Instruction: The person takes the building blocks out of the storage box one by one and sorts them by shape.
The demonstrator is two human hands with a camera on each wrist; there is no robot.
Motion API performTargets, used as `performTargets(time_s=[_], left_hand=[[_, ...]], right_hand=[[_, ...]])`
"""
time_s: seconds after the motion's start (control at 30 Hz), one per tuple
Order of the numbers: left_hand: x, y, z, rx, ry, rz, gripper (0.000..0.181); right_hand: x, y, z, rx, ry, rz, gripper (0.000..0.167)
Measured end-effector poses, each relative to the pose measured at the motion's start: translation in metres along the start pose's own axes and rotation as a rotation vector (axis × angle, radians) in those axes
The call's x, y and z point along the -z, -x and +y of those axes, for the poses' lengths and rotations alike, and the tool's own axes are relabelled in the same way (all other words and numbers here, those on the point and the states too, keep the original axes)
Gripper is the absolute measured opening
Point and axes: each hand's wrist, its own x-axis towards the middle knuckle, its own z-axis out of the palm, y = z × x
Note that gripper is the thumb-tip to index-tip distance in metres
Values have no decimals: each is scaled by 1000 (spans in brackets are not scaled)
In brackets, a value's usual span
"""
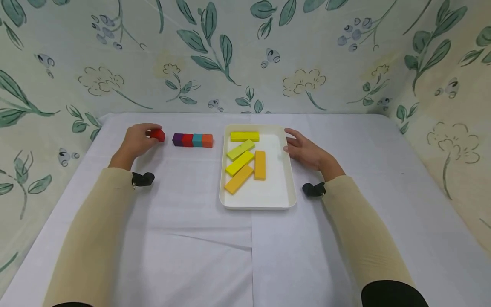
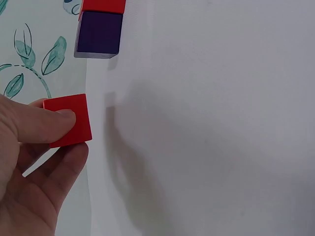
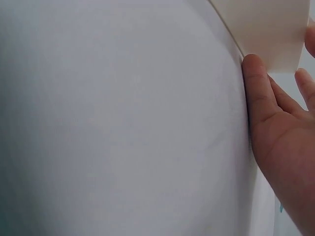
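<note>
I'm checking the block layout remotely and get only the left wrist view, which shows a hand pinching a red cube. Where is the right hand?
Observer: The right hand is at the right side of a white tray, its fingers at the edge.
Operator: There's no tray in my picture. Is anything in it?
Observer: Yes, five oblong blocks, in shades from yellow to orange-yellow.
Operator: My view cuts off past a purple block and part of a red block. What comes after those?
Observer: A teal block, then an orange block at the end nearest the tray.
</note>
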Motion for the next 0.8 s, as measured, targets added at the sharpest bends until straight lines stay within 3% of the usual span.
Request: performTargets(time_s=[0.37,0.8], left_hand=[[-11,-6,1,54,31,-35,49],[-20,-11,10,9,17,-48,50]], right_hand=[[0,1,-1,-21,14,1,80],[1,0,1,-14,18,6,80]])
